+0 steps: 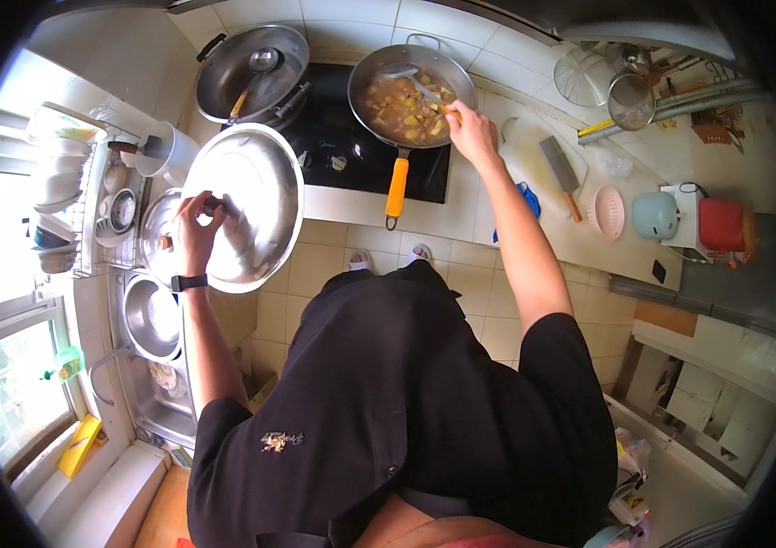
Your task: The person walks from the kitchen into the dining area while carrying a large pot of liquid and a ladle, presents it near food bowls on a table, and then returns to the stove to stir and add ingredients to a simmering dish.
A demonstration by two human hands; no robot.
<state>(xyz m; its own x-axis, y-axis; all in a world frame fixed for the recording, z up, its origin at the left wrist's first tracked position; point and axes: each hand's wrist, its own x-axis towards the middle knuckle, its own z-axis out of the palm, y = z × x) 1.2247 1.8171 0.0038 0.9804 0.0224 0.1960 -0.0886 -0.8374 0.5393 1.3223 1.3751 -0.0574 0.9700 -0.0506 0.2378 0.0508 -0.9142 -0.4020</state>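
Note:
My left hand (197, 229) grips the dark knob of a large shiny metal lid (258, 205), held beside the stove at the left. In my right hand (473, 133) is the handle of a spatula (422, 88), whose metal blade rests in a stew of chunks in brown sauce (405, 113). The stew fills part of a frying pan (357, 89) with an orange handle, on the right side of the black gas stove (333, 147). A wok (213, 85) with a metal ladle (263, 60) in it stands at the stove's left.
A cleaver (556, 161) lies on a white cutting board (528, 147) to the right, near a pink colander (606, 212). Steel bowls and a sink (162, 407) are at the left, with a dish rack (90, 205) above. Strainers (631, 103) hang on the wall.

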